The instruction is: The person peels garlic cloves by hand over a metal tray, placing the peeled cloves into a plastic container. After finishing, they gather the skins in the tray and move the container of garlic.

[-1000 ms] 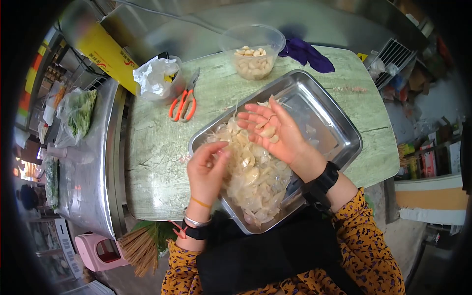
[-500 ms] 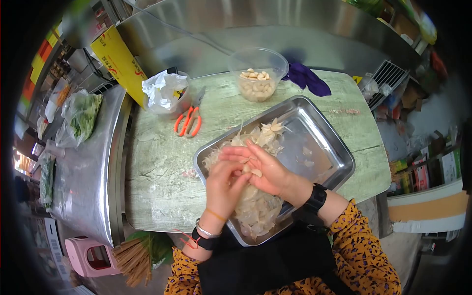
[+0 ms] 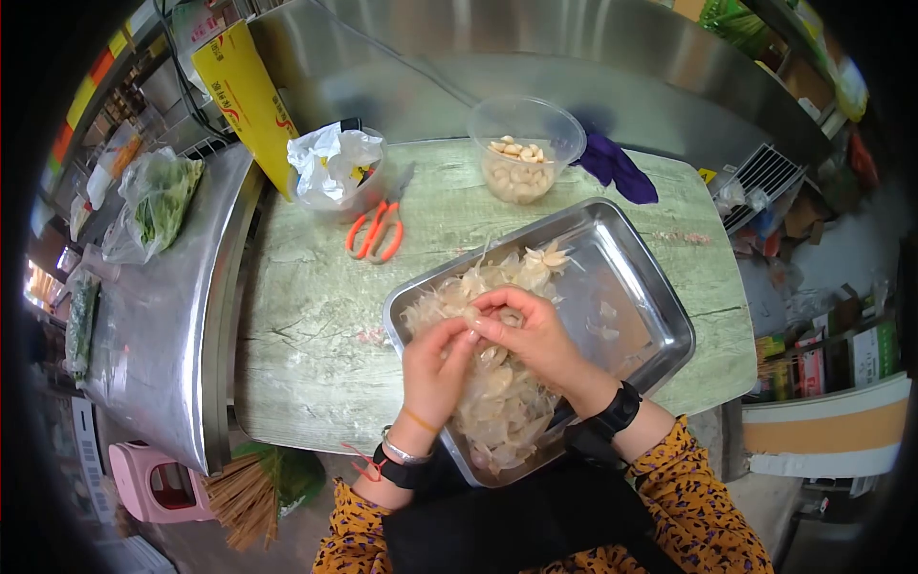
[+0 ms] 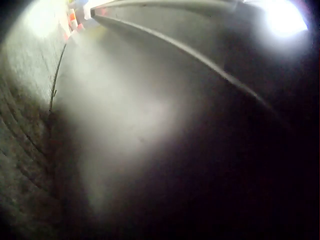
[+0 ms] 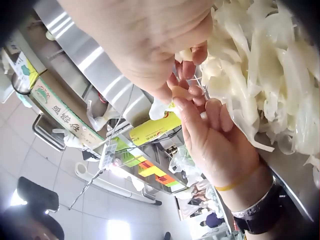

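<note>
Above a steel tray [image 3: 643,258] my two hands meet at the fingertips. A garlic clove [image 5: 181,92] is pinched between them, with my left hand [image 3: 432,373] on its near side and my right hand [image 3: 547,349] on the other. My right fingers also curl around another pale clove [image 3: 512,317] against the palm. Under the hands lies a heap of papery garlic skins [image 3: 502,416], filling the tray's left part. In the left wrist view there is only dark blur, and neither hand shows.
Behind the tray stands a clear tub [image 3: 521,177] of peeled cloves, beside a purple cloth [image 3: 620,170]. Orange-handled scissors [image 3: 376,234] lie near a bag-lined plastic tub [image 3: 337,177]. A yellow box [image 3: 244,105] leans at the back left, by a steel counter [image 3: 163,316].
My left hand has moved right to meet the right hand. The right hand, open with cloves on its palm, has lowered and curled its fingers in. The head view has shifted.
</note>
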Tool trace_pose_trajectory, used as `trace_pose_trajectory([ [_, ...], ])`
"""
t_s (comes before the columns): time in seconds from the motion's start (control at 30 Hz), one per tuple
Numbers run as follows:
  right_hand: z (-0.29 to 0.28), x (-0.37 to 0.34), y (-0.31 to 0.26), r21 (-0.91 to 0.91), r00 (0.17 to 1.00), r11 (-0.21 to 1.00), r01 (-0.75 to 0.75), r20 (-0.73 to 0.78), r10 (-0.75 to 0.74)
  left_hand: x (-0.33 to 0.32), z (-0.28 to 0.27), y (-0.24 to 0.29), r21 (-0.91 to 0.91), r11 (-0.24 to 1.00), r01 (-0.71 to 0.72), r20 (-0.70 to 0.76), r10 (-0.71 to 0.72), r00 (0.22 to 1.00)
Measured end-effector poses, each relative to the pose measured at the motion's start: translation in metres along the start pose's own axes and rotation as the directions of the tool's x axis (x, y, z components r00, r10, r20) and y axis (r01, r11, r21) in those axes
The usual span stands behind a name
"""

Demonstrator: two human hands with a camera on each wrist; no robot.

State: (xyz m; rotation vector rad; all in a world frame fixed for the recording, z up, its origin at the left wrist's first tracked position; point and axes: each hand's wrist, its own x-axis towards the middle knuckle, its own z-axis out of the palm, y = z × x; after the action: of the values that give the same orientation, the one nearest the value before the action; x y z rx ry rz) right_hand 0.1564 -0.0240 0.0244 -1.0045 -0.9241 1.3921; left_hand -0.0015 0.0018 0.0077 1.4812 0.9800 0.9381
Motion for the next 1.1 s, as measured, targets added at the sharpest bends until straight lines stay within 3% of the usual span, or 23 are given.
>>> trace_pose_trajectory([
  [0.1,-0.006,0.001,-0.002,-0.071,1.000,0.997,0.003,0.019,-0.002,-0.001,0.000,0.000,0.035,0.993,-0.113,-0.009,0.113,0.993],
  [0.17,-0.009,0.001,-0.004,-0.050,0.999,0.998,-0.024,0.035,0.026,-0.001,-0.003,0.004,0.037,0.998,-0.051,0.059,0.049,0.997],
  [0.3,-0.011,0.003,-0.001,-0.129,0.999,0.992,-0.008,0.032,0.013,-0.002,-0.005,0.006,0.075,0.996,-0.043,0.055,0.039,0.998],
  [0.37,-0.005,0.000,-0.014,-0.120,0.997,0.991,-0.060,0.039,0.065,-0.001,-0.004,0.005,-0.115,0.989,0.088,0.044,-0.084,0.996],
  [0.5,-0.004,0.001,-0.014,-0.098,0.996,0.993,-0.058,0.066,0.065,-0.001,-0.001,0.000,-0.105,0.992,0.076,0.009,-0.075,0.997],
  [0.57,-0.005,0.003,-0.004,-0.199,0.995,0.977,0.080,0.067,-0.068,0.000,0.003,-0.006,-0.032,0.998,-0.047,-0.086,0.044,0.995],
  [0.6,-0.006,0.004,-0.001,-0.200,0.996,0.977,0.079,0.067,-0.067,0.000,0.004,-0.009,-0.033,0.998,-0.046,-0.086,0.043,0.995],
  [0.67,-0.007,0.004,0.004,-0.414,0.981,0.889,0.195,0.063,-0.186,0.000,0.006,-0.012,0.118,0.986,-0.115,-0.138,0.131,0.982],
  [0.8,-0.006,0.003,0.004,-0.351,0.989,0.925,0.144,0.030,-0.143,0.001,0.005,-0.016,0.114,0.985,-0.126,-0.155,0.143,0.978],
  [0.87,-0.003,0.001,-0.004,-0.451,0.986,0.877,0.166,0.054,-0.160,0.001,0.004,-0.014,0.148,0.980,-0.132,-0.139,0.153,0.978],
  [1.0,-0.003,0.000,-0.004,-0.460,0.988,0.875,0.148,0.041,-0.146,0.000,0.005,-0.010,0.168,0.976,-0.142,-0.120,0.163,0.979],
  [1.1,-0.006,0.000,-0.001,-0.379,0.994,0.920,0.103,0.004,-0.110,0.000,0.003,-0.009,0.195,0.976,-0.100,-0.137,0.128,0.982],
])
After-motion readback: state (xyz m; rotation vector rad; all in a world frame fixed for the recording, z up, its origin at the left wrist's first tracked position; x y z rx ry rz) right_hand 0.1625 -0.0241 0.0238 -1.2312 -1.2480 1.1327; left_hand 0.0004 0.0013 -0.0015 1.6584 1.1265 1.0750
